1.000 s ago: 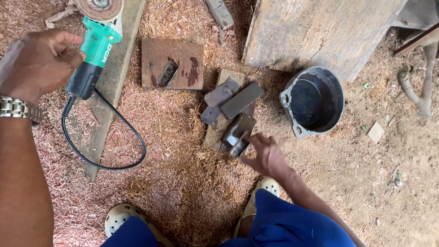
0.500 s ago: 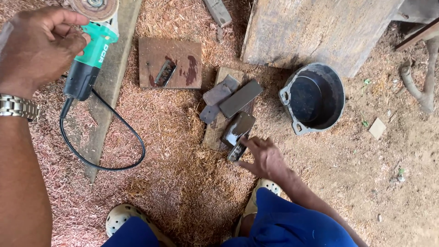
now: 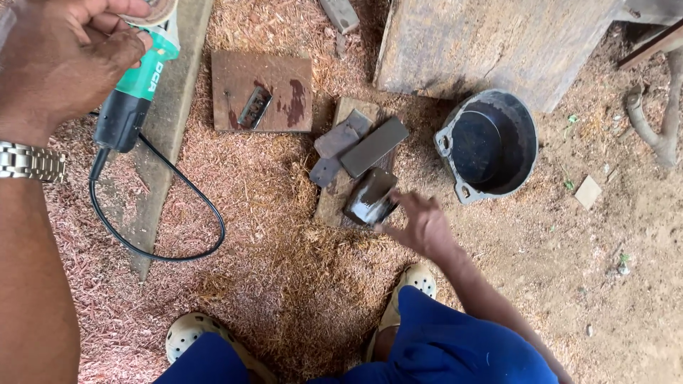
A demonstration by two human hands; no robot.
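Observation:
My left hand [image 3: 64, 57], with a metal watch on the wrist, hovers at the top left over the head of a green and black angle grinder [image 3: 135, 92]. Its fingers are loosely curled and apart, and it holds nothing. The grinder lies on a grey plank [image 3: 167, 149], its black cable [image 3: 203, 213] looping over the sawdust. My right hand [image 3: 423, 227] reaches forward at the centre. Thumb and fingertips grip the near edge of a dark, shiny metal piece [image 3: 368, 195] lying on a small wooden block [image 3: 333, 206]. Two flat grey bars [image 3: 373, 146] lie crossed on the block's far end.
A rusty square plate [image 3: 284, 78] with a small slotted part on it lies beyond the block. A black round pan [image 3: 491, 146] sits to the right, below a large weathered timber [image 3: 491, 43]. Sawdust and straw cover the ground. My pale shoes [image 3: 188, 334] are at the bottom.
My left hand has risen from beside the grinder's handle to above its head. My right hand has moved up onto the dark metal piece, which has shifted slightly on the block.

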